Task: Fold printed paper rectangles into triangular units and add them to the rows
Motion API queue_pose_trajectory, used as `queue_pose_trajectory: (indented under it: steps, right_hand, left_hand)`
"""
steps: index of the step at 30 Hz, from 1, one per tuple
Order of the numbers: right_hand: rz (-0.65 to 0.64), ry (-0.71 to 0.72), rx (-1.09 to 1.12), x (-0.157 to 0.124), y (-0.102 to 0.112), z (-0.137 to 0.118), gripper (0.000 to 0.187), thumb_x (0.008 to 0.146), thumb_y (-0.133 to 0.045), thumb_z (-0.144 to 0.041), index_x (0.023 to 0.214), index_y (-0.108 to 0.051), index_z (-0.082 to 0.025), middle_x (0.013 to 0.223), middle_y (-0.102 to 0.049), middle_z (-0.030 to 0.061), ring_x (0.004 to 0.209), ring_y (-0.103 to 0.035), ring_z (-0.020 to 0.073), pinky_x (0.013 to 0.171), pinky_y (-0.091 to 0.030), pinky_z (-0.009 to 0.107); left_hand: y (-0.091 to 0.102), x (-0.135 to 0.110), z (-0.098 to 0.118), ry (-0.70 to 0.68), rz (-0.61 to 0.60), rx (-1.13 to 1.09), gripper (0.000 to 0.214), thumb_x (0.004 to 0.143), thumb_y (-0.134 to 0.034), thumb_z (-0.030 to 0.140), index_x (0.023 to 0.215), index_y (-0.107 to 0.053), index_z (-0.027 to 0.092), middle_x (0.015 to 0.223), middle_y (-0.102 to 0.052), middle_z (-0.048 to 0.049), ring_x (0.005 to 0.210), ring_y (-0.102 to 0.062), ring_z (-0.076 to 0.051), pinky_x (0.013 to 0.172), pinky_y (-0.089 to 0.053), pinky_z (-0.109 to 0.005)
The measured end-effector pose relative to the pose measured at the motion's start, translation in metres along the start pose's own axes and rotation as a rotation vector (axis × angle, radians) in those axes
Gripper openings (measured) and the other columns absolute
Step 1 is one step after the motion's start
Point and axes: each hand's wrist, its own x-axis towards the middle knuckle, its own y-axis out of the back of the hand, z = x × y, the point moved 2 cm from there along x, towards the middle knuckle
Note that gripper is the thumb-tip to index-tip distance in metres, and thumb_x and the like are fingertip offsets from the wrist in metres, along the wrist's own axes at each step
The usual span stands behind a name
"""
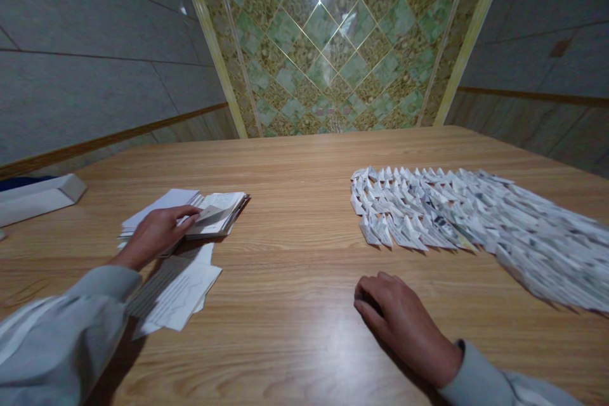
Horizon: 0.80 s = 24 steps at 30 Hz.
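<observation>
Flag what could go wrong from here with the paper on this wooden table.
1. The left hand presses on the open booklet of printed pages; a thin page could tear or crease if pulled unevenly.
2. The loose white sheets lie overlapping beside the grey left sleeve, which might drag or crumple them.
3. The rows of small folded printed-paper pieces lie just beyond the curled right hand; a careless sweep could scatter them.

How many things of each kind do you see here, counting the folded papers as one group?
hands: 2, left hand and right hand
paper stack: 1
loose sheets pile: 1
folded papers group: 1
white box: 1
total: 6
</observation>
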Motion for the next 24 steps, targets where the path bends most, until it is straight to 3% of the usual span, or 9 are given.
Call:
queue_pose_trajectory:
  steps: [3, 7, 9, 11, 13, 15, 19, 21, 24]
  right_hand:
    - [0.014, 0.013, 0.022, 0.000, 0.000, 0.001, 0.014, 0.092, -0.056, -0.018, 0.080, -0.062, -0.019, 0.080, -0.066, 0.0036, 0.080, -0.058, 0.0216, 0.073, -0.041, 0.034]
    - [0.142, 0.112, 0.151, 0.000, 0.004, -0.003, 0.011, 0.093, -0.054, -0.015, 0.096, -0.064, -0.019, 0.090, -0.067, 0.0060, 0.089, -0.059, 0.0223, 0.079, -0.046, 0.035]
    - [0.214, 0.198, 0.213, -0.001, 0.009, -0.007, 0.027, 0.091, -0.056, -0.015, 0.118, -0.058, -0.020, 0.107, -0.066, 0.0092, 0.101, -0.058, 0.0239, 0.086, -0.048, 0.037]
    - [0.245, 0.271, 0.229, -0.003, 0.012, -0.011, 0.051, 0.088, -0.061, -0.016, 0.137, -0.047, -0.022, 0.125, -0.058, 0.0121, 0.115, -0.052, 0.0256, 0.095, -0.047, 0.040]
    - [0.227, 0.325, 0.194, -0.004, 0.013, -0.015, 0.067, 0.083, -0.067, -0.018, 0.144, -0.040, -0.024, 0.139, -0.049, 0.0134, 0.125, -0.045, 0.0270, 0.101, -0.044, 0.042]
    - [0.153, 0.374, 0.124, -0.005, 0.014, -0.018, 0.062, 0.080, -0.072, -0.020, 0.137, -0.049, -0.024, 0.141, -0.047, 0.0122, 0.126, -0.044, 0.0277, 0.101, -0.041, 0.043]
    - [-0.015, 0.413, 0.009, -0.009, 0.015, -0.013, 0.006, 0.088, -0.066, -0.019, 0.090, -0.069, -0.023, 0.101, -0.070, 0.0038, 0.100, -0.056, 0.0211, 0.091, -0.040, 0.037]
    - [-0.037, 0.402, 0.012, -0.014, 0.018, -0.006, 0.013, 0.092, -0.062, -0.019, 0.081, -0.069, -0.022, 0.085, -0.071, 0.0024, 0.091, -0.059, 0.0190, 0.086, -0.040, 0.033]
    - [-0.029, 0.345, 0.049, -0.021, 0.027, 0.008, 0.020, 0.094, -0.061, -0.028, 0.077, -0.071, -0.023, 0.079, -0.071, 0.0014, 0.083, -0.061, 0.0171, 0.081, -0.041, 0.028]
  left_hand:
    - [0.004, -0.012, 0.021, -0.048, 0.026, 0.066, 0.041, 0.096, -0.041, 0.036, 0.111, -0.068, 0.010, 0.098, -0.078, -0.0071, 0.083, -0.069, -0.025, 0.075, -0.046, -0.027]
    - [-0.003, -0.032, 0.061, -0.209, 0.009, 0.028, 0.037, 0.096, -0.041, 0.037, 0.103, -0.070, 0.016, 0.099, -0.078, -0.0083, 0.085, -0.072, -0.024, 0.074, -0.049, -0.028]
    - [-0.009, -0.046, 0.089, -0.329, 0.001, -0.019, 0.031, 0.095, -0.044, 0.035, 0.097, -0.071, 0.021, 0.096, -0.079, -0.0062, 0.085, -0.073, -0.023, 0.076, -0.052, -0.028]
    - [-0.013, -0.065, 0.125, -0.586, 0.082, -0.076, 0.027, 0.095, -0.042, 0.021, 0.097, -0.070, 0.021, 0.089, -0.079, -0.0066, 0.077, -0.073, -0.021, 0.068, -0.053, -0.027]
    - [-0.018, -0.085, 0.162, -0.739, 0.127, -0.106, 0.029, 0.093, -0.040, 0.010, 0.098, -0.067, 0.019, 0.082, -0.077, -0.0070, 0.068, -0.071, -0.020, 0.061, -0.053, -0.028]
    - [-0.024, -0.102, 0.196, -0.787, 0.124, -0.169, 0.024, 0.092, -0.042, 0.010, 0.089, -0.064, 0.019, 0.070, -0.072, -0.0057, 0.057, -0.066, -0.019, 0.054, -0.050, -0.027]
    - [-0.036, -0.123, 0.235, -0.730, -0.011, -0.341, 0.018, 0.094, -0.048, 0.016, 0.082, -0.060, 0.021, 0.064, -0.067, -0.0019, 0.055, -0.063, -0.018, 0.052, -0.049, -0.028]
    - [-0.040, -0.128, 0.240, -0.681, -0.064, -0.465, 0.010, 0.094, -0.056, 0.028, 0.099, -0.062, 0.021, 0.080, -0.073, -0.0042, 0.068, -0.069, -0.020, 0.062, -0.055, -0.030]
    - [-0.047, -0.131, 0.238, -0.633, -0.112, -0.564, 0.045, 0.087, -0.067, 0.040, 0.126, -0.055, 0.022, 0.105, -0.075, -0.0072, 0.089, -0.073, -0.024, 0.078, -0.059, -0.033]
